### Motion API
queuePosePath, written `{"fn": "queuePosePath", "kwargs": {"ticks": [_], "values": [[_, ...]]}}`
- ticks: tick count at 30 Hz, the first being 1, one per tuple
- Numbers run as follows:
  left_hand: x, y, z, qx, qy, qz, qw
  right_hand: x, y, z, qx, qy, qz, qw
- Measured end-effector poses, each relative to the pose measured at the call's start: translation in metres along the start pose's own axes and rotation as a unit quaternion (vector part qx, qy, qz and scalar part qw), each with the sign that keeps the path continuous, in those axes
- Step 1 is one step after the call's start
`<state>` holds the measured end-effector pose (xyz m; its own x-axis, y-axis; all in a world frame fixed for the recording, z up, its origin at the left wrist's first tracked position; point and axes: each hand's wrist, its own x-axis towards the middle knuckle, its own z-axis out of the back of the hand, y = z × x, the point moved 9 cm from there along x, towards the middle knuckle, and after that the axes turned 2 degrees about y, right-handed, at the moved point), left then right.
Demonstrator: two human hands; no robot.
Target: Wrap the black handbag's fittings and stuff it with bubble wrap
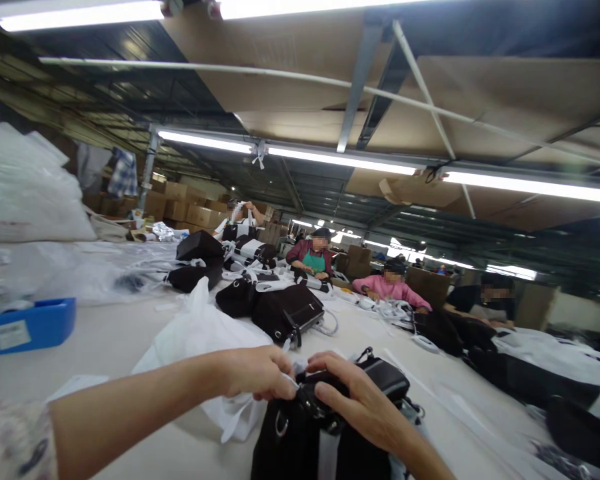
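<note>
A black bag [290, 447] with metal rings and a pale grey strap down its front stands on the table close in front of me. My left hand [263, 373] is closed in a pinch at the bag's top left edge, beside a bit of white material; what its fingertips grip is too small to make out. Across the bag's top lies my right hand [347, 393], thumb and fingers apart, touching the black fabric near the metal fittings. White wrapping sheet [190, 333] lies crumpled on the table behind my left forearm.
More black bags [287, 310] with straps are heaped beyond. A blue bin [50, 323] sits at the left, below a big pile of clear plastic bags [25, 187]. Several co-workers sit along the far side, one in a pink top [403, 293]. Black pieces and white wrapping [550, 357] cover the right.
</note>
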<state>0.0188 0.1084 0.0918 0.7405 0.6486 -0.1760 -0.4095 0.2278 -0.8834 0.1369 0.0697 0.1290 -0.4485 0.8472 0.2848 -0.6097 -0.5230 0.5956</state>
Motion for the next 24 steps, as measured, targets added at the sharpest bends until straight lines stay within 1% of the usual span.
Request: {"fn": "queuePosePath", "kwargs": {"ticks": [2, 4, 6, 8, 10, 12, 14, 17, 19, 21, 24], "values": [[-0.004, 0.002, -0.007, -0.052, -0.015, 0.005, 0.998, -0.018, -0.009, 0.008, -0.017, 0.026, -0.017, 0.999], [-0.009, 0.007, -0.014, -0.105, -0.021, 0.018, 0.994, -0.034, -0.029, 0.019, -0.045, 0.040, -0.065, 0.996], [-0.014, 0.012, -0.019, -0.152, -0.014, 0.032, 0.988, -0.047, -0.048, 0.025, -0.080, 0.046, -0.106, 0.990], [-0.017, 0.017, -0.023, -0.198, -0.004, 0.047, 0.979, -0.058, -0.061, 0.026, -0.110, 0.044, -0.125, 0.985], [-0.020, 0.023, -0.023, -0.249, -0.022, 0.060, 0.966, -0.065, -0.067, 0.023, -0.126, 0.031, -0.123, 0.984], [-0.021, 0.028, -0.022, -0.280, -0.059, 0.064, 0.956, -0.070, -0.069, 0.019, -0.129, 0.009, -0.114, 0.985], [-0.022, 0.029, -0.020, -0.281, -0.097, 0.055, 0.953, -0.075, -0.071, 0.015, -0.129, -0.008, -0.104, 0.986], [-0.026, 0.033, -0.026, -0.286, -0.118, 0.069, 0.948, -0.080, -0.073, 0.011, -0.145, -0.012, -0.090, 0.985], [-0.030, 0.039, -0.032, -0.306, -0.112, 0.098, 0.940, -0.082, -0.074, 0.010, -0.164, -0.015, -0.080, 0.983], [-0.035, 0.041, -0.036, -0.321, -0.087, 0.116, 0.936, -0.084, -0.077, 0.010, -0.181, -0.023, -0.078, 0.980], [-0.041, 0.039, -0.046, -0.327, -0.008, 0.128, 0.936, -0.083, -0.080, 0.008, -0.199, -0.038, -0.069, 0.977]]}}
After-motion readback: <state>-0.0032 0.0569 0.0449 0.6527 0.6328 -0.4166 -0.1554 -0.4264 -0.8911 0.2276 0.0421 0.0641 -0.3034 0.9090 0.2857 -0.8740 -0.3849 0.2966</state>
